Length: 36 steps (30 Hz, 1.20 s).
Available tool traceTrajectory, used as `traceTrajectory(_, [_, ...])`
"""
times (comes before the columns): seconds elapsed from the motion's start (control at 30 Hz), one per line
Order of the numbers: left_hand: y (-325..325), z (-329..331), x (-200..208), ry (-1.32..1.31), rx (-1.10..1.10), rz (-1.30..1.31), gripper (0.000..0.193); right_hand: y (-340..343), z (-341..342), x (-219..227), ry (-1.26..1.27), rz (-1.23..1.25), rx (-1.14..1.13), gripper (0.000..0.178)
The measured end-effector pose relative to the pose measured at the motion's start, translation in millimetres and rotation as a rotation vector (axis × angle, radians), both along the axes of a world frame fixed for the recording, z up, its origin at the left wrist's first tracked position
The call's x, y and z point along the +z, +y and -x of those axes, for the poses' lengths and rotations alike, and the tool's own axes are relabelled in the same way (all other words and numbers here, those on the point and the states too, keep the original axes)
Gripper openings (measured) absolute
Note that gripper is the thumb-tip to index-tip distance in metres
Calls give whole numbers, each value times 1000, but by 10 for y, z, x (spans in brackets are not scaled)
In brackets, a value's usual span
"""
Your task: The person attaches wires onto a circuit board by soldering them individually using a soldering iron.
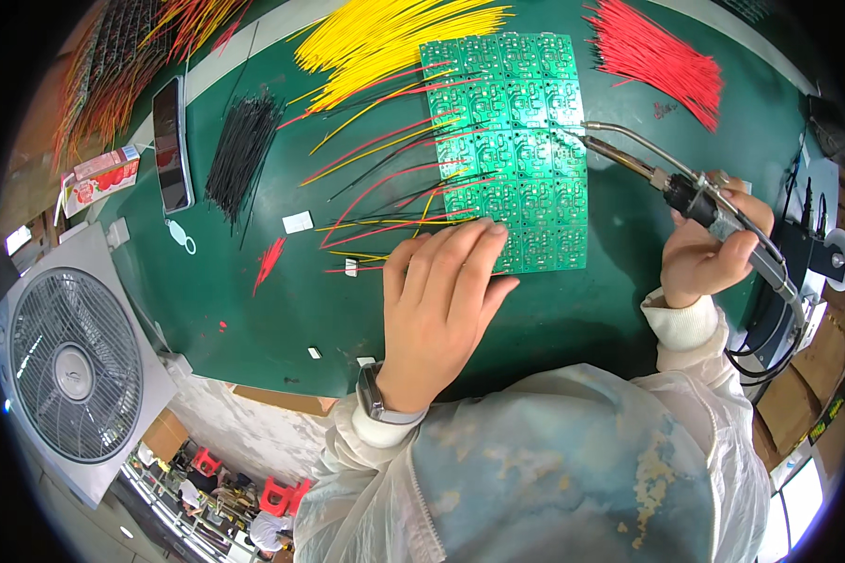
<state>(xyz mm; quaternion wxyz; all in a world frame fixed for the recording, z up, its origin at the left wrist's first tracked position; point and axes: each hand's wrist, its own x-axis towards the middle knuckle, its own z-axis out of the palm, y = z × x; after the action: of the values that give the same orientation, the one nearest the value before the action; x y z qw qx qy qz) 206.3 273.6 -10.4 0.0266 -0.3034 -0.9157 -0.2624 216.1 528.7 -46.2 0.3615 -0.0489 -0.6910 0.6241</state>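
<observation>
A green panel of circuit boards [543,192] lies on the green table before me. Red, yellow and black wires [385,174] run out leftward from its left part. My left hand [439,305] lies palm down over the panel's lower left edge, fingers stretched out and thumb apart; what is under the fingertips is hidden. In my right hand [704,258] is a soldering iron [634,164], held by its handle with the fingers wrapped round. A thin metal tube [643,139] runs along the iron. Both tips reach the panel's right half, close to its surface or touching it.
Bundles of yellow wires [394,42], red wires [657,61] and black wires [241,155] lie around the panel. A phone [172,145], a drink carton [101,178] and a fan [73,366] are at the left. A soldering station [793,253] stands at the right.
</observation>
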Motion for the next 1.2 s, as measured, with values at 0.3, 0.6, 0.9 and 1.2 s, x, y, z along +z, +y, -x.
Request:
traceTrajectory(0.3, [124, 182, -104, 69, 91, -132, 56, -151, 207, 47, 23, -18, -7, 53])
traceTrajectory(0.6, [-267, 459, 61, 110, 383, -269, 30, -340, 404, 8, 132, -208, 105, 50])
traceTrajectory(0.9, [-957, 1159, -139, 349, 517, 206, 9, -280, 285, 17, 49, -347, 181, 48])
traceTrajectory(1.2, [-918, 1117, -83, 317, 555, 110, 6, -232, 213, -1, 44, -378, 212, 50])
